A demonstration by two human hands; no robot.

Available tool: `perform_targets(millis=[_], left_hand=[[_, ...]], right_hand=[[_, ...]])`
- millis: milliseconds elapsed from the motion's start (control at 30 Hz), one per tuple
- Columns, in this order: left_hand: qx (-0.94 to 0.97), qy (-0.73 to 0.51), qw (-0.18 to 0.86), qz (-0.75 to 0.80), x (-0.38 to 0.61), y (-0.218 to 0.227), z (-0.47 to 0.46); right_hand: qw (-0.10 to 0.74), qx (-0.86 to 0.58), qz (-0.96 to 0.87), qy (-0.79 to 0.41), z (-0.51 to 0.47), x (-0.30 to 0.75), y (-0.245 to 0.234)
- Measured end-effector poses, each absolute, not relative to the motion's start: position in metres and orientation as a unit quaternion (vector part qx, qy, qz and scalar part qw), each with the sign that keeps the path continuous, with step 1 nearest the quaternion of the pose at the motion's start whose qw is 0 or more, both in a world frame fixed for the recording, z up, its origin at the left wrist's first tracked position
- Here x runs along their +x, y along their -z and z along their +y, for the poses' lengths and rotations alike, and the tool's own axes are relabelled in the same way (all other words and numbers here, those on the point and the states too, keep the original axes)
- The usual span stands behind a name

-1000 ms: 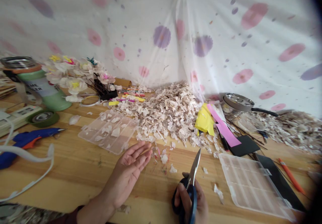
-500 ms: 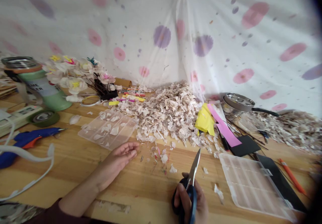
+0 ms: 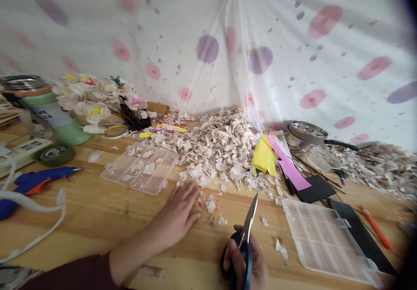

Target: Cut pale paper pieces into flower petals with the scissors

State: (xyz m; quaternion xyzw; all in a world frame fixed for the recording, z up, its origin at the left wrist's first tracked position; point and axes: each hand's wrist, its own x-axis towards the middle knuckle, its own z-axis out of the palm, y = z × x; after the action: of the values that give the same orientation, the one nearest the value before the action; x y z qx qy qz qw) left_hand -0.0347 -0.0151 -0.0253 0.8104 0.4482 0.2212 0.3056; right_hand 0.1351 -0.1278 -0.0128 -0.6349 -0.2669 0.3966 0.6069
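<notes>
Holding scissors [image 3: 249,227] in the right hand [image 3: 258,261], in front of the scrap pile [image 3: 224,140], best pointing the tip forward. Finding moving room on the table [image 3: 202,259] between hands. Holding the left hand [image 3: 178,215] wide by the pile's front edge, best minding the see-through tray [image 3: 153,185] left of it
</notes>
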Motion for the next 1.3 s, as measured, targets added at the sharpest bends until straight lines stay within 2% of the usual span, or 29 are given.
perform_targets(millis=[100,167,267,400,567,633,700,867,1000,1067,1167,1300], left_hand=[[0.824,-0.212,0.385,0.358,-0.024,0.009,-0.022],[0.786,-0.253,0.432,0.363,-0.023,-0.001,-0.024],[0.623,-0.364,0.558,0.409,-0.027,-0.011,-0.023],[0.334,-0.461,0.737,0.365,-0.034,-0.023,-0.023],[0.179,-0.437,0.805,0.361,-0.031,-0.036,-0.043],[0.167,-0.438,0.805,0.364,-0.028,-0.039,-0.051],[0.17,-0.447,0.798,0.367,-0.025,-0.04,-0.057],[0.211,-0.476,0.77,0.369,-0.028,-0.036,-0.064],[0.244,-0.493,0.754,0.358,-0.031,-0.034,-0.07],[0.24,-0.492,0.756,0.36,-0.032,-0.034,-0.071],[0.206,-0.48,0.774,0.357,-0.033,-0.036,-0.071],[0.162,-0.454,0.797,0.363,-0.032,-0.043,-0.071]], right_hand=[[0.613,-0.629,-0.265,-0.398,-0.128,0.135,0.014],[0.617,-0.626,-0.26,-0.398,-0.129,0.135,0.014],[0.621,-0.623,-0.255,-0.4,-0.13,0.134,0.014],[0.636,-0.614,-0.239,-0.402,-0.128,0.133,0.016],[0.621,-0.597,-0.283,-0.421,-0.118,0.132,0.013],[0.607,-0.613,-0.334,-0.38,-0.113,0.132,0.011],[0.558,-0.663,-0.402,-0.296,-0.107,0.135,0.008],[0.305,-0.779,-0.539,-0.1,-0.093,0.152,-0.004],[0.177,-0.772,-0.608,-0.061,-0.084,0.159,-0.017],[0.143,-0.77,-0.619,-0.06,-0.082,0.159,-0.022],[0.183,-0.758,-0.626,-0.032,-0.081,0.156,-0.024],[0.37,-0.669,-0.644,-0.028,-0.088,0.137,-0.024]])
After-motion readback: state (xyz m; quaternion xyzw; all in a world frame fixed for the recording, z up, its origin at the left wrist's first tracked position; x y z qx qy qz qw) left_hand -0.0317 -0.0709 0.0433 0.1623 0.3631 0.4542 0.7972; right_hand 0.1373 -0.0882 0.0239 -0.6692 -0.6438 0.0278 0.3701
